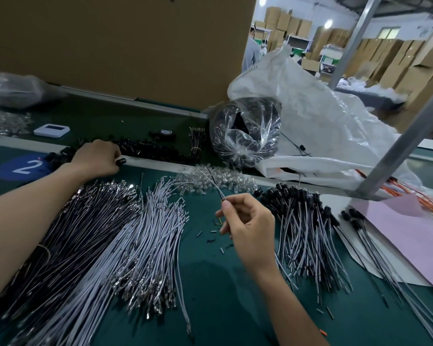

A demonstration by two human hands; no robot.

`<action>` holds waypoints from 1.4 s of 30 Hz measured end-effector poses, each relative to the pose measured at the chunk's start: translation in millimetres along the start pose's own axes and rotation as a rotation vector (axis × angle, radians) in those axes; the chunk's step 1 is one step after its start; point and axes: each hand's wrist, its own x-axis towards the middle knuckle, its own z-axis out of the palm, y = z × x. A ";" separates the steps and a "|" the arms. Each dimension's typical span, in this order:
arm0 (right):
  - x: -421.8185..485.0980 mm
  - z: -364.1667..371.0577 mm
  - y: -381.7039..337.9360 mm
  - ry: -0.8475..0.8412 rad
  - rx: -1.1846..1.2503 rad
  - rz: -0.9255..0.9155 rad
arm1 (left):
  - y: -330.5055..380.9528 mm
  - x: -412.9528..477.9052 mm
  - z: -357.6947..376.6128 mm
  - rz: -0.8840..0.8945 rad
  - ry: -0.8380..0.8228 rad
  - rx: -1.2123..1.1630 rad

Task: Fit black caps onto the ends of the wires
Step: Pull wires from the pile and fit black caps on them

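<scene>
My left hand (96,157) reaches to the far row of loose black caps (148,148) and pinches one black cap (121,161) between its fingertips. My right hand (248,226) is raised over the green mat and pinches a thin wire pair (211,182), one white and one black, that points up and away. On the left lie a fan of black wires (73,221) and a fan of white wires (140,240) with metal terminals. To the right lies a pile of capped wires (303,221).
A heap of clear plastic caps (218,182) sits beyond my right hand. A clear bag of black parts (245,131) and a large white sack (323,126) stand at the back right. A metal post (398,151) slants on the right above a pink sheet (405,236). A cardboard wall (123,46) closes the back.
</scene>
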 end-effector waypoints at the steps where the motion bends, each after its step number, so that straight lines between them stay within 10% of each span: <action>1: -0.3 0.3 -0.1 -0.001 -0.004 -0.002 | 2.3 -1.0 -1.3 0.002 -0.018 0.003; 10: 0.5 -1.6 0.8 0.022 -0.015 0.003 | 30.5 -5.0 -7.1 -0.023 0.011 -0.030; 21: 8.0 -10.6 -0.7 0.060 0.076 0.072 | 123.3 -134.2 -30.2 -0.071 -0.249 -1.769; 42: 8.4 -12.2 -3.7 -0.010 0.103 0.115 | 129.4 -147.7 -11.8 -0.049 -0.104 -1.763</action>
